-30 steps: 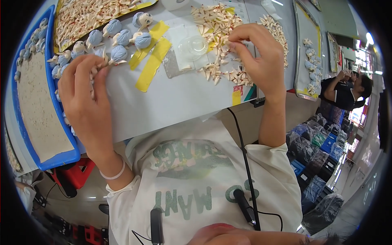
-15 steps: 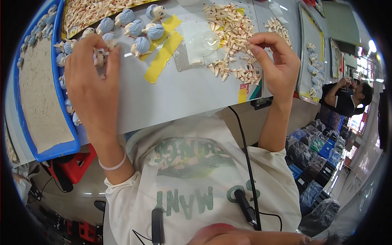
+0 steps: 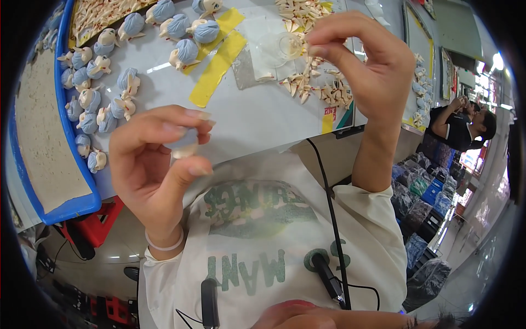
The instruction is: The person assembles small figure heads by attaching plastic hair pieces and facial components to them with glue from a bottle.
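In front of my chest, my left hand (image 3: 148, 170) pinches a small blue-haired doll head (image 3: 185, 147) between thumb and fingers. My right hand (image 3: 372, 68) is raised above the table with thumb and forefinger pressed together; whatever may be between them is too small to make out. Just left of its fingertips lies a round clear dish (image 3: 276, 50) on a pale sheet. Small cream pointed pieces with reddish marks form a loose pile (image 3: 315, 90) beneath and beside the right hand. More blue-haired doll heads (image 3: 129, 82) are spread over the left part of the table.
A blue-rimmed tray (image 3: 74, 208) with a sandy surface borders the table's left. Farther back sits a tray of cream pieces (image 3: 101, 22). Yellow tape strips (image 3: 222, 71) cross the tabletop. Another tray (image 3: 411, 49) stands at right, beyond it a person (image 3: 463, 126). A black cable (image 3: 323, 189) hangs before me.
My left hand has come from the doll heads at far left toward my chest, now with one head in its fingers. My right hand has shifted left toward the clear dish.
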Available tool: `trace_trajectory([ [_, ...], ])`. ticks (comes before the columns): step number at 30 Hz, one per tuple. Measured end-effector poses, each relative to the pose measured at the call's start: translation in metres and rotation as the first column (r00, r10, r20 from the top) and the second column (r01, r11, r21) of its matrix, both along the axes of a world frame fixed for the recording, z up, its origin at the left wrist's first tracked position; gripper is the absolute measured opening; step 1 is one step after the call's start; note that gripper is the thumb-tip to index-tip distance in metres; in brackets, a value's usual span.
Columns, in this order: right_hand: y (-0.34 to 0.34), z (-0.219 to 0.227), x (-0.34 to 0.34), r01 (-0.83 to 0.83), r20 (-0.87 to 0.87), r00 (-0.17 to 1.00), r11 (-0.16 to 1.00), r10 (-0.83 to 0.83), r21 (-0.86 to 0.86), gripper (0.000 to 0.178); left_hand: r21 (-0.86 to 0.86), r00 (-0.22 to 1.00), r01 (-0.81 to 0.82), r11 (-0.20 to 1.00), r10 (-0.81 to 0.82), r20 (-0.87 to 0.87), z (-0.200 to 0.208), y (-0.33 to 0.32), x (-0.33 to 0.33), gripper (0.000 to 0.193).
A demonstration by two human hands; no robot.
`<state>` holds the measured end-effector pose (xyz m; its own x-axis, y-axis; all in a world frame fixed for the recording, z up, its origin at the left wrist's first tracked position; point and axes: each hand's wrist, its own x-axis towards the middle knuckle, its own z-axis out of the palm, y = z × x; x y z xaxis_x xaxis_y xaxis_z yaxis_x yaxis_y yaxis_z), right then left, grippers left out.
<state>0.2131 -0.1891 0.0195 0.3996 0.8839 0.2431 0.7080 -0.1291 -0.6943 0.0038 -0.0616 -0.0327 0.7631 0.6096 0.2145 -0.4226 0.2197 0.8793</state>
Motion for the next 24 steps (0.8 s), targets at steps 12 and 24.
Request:
trace_trajectory([
  [12, 0.047, 0.027, -0.021, 0.17, 0.19, 0.973, 0.959, -0.127, -0.228, 0.014, -0.323, 0.974, 0.183, 0.928, -0.215, -0.068, 0.002, -0.005, -0.001, 0.032],
  [24, 0.022, 0.009, -0.013, 0.098, 0.236, 0.97, 0.981, -0.056, -0.168, 0.017, -0.422, 0.955, 0.291, 0.859, -0.283, 0.083, -0.003, -0.015, 0.008, 0.038],
])
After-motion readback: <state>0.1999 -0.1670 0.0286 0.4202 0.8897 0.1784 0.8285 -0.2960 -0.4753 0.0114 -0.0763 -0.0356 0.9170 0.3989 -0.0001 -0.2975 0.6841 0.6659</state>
